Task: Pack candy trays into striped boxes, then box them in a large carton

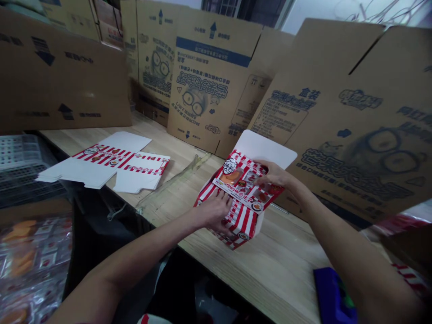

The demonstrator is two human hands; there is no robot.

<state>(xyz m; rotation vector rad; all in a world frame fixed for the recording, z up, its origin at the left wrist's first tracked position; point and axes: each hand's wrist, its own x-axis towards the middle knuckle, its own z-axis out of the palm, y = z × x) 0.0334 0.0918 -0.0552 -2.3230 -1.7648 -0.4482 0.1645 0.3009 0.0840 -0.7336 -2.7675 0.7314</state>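
Observation:
A red-and-white striped paper box [248,220] sits tilted on the wooden table, between my two hands. Its white flap [266,148] sticks up at the back. The upper face carries a bearded-face logo, red lettering and small food shapes; I cannot tell whether these are printed or lie in a packet. My left hand [216,210] presses on the near left side, fingers bent over the stripes. My right hand [273,175] grips the upper right edge below the flap, with fingertips on the decorated face.
Flat striped box blanks [101,164] lie on the table's left. Cardboard cartons [202,90] stand along the back. At lower left, a bin holds clear packets [30,261] beside a grey plastic crate [20,157]. A blue object [329,292] lies near my right forearm.

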